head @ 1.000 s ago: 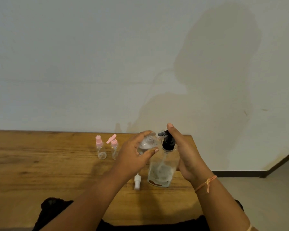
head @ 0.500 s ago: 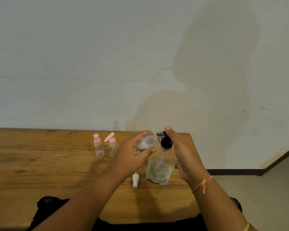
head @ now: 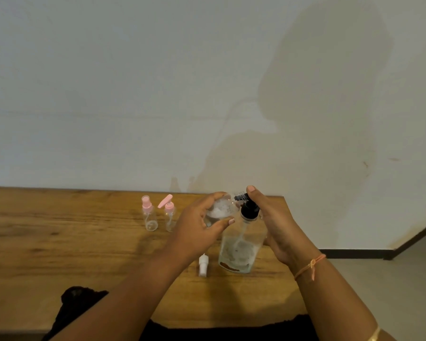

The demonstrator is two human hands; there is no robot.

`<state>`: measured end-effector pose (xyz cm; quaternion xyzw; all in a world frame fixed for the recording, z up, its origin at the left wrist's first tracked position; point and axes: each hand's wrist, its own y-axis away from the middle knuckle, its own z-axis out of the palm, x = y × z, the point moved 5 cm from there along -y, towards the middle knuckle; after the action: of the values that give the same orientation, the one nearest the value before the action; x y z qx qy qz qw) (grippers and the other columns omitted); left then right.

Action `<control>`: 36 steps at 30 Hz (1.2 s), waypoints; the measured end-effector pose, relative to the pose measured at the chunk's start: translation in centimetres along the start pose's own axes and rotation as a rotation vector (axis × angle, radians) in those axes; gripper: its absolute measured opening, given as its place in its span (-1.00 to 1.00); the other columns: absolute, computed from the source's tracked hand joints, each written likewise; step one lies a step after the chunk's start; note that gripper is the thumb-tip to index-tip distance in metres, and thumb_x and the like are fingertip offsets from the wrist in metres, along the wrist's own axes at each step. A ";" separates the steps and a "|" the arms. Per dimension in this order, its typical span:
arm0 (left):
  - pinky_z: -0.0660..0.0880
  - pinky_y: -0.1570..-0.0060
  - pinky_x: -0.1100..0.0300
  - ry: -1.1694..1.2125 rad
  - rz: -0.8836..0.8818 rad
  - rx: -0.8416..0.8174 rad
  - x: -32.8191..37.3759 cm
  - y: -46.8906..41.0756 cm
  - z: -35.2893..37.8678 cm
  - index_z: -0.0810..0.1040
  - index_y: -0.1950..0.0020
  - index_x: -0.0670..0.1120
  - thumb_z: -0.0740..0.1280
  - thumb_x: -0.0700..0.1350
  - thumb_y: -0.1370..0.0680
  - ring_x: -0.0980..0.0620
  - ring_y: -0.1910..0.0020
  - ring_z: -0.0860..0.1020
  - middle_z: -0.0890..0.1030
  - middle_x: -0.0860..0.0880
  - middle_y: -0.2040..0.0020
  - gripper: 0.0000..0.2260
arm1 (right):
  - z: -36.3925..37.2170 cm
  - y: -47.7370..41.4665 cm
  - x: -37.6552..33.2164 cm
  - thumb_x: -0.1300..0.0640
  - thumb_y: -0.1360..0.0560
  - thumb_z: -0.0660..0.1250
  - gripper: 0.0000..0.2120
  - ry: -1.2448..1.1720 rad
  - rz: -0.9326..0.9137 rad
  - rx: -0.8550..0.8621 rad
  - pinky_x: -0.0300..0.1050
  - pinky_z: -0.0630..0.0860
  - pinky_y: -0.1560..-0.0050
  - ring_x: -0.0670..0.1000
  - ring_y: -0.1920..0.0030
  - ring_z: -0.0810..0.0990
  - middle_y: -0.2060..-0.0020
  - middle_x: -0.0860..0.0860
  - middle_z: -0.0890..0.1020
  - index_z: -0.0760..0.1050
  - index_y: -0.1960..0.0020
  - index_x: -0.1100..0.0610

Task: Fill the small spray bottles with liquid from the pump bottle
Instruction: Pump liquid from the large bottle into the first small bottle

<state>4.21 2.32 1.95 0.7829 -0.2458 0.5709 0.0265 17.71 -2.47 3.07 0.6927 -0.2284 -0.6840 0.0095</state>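
A: Status?
B: Left hand (head: 202, 232) grips the uncapped small bottle (head: 219, 210), tilted, mouth at the spout (head: 240, 197). Right hand (head: 278, 225) wraps the pump bottle (head: 239, 247), which stands on the tabletop (head: 59, 242), with the forefinger on the pump head (head: 249, 210).
A: Doing it clean?
B: Mouth right under the spout tip. Slow, full strokes. Pin the base down. Contents look frothy, so pause to read the level.
A: Others?
B: Spray cap (head: 203, 265) lies beside the pump bottle. Two pink-capped bottles (head: 149, 214) stand further left, fill unclear.
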 end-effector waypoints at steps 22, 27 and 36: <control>0.42 -0.05 0.44 -0.040 0.019 0.032 -0.1 0.2 -0.1 0.38 -0.11 0.33 0.46 -0.08 -0.41 0.36 -0.10 0.46 0.51 0.23 -0.10 -0.56 | -0.2 0.1 0.0 -0.20 -0.49 0.24 -0.73 -0.039 -0.067 0.012 0.01 0.38 -0.24 -0.08 -0.05 0.52 0.08 -0.14 0.60 0.59 0.07 -0.05; 0.40 -0.11 0.43 -0.041 0.050 0.055 0.3 0.1 -0.3 0.34 -0.06 0.40 0.46 -0.09 -0.42 0.31 -0.14 0.47 0.48 0.27 -0.10 -0.54 | 0.0 0.1 0.0 -0.45 -0.25 0.28 -0.39 -0.043 -0.096 -0.044 0.26 0.36 -0.31 0.05 -0.23 0.52 -0.12 -0.04 0.64 0.63 -0.08 -0.06; 0.41 -0.06 0.47 -0.047 0.013 0.007 -0.1 0.1 -0.2 0.39 -0.12 0.31 0.46 -0.09 -0.42 0.32 -0.09 0.47 0.51 0.20 -0.12 -0.57 | 0.0 0.0 0.0 -0.22 -0.49 0.23 -0.68 -0.022 -0.072 0.011 0.21 0.38 -0.30 0.00 -0.14 0.53 0.02 -0.10 0.62 0.61 -0.01 -0.04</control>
<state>4.02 2.30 1.92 0.7945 -0.2497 0.5533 0.0142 17.72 -2.49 3.09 0.6929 -0.2072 -0.6903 -0.0212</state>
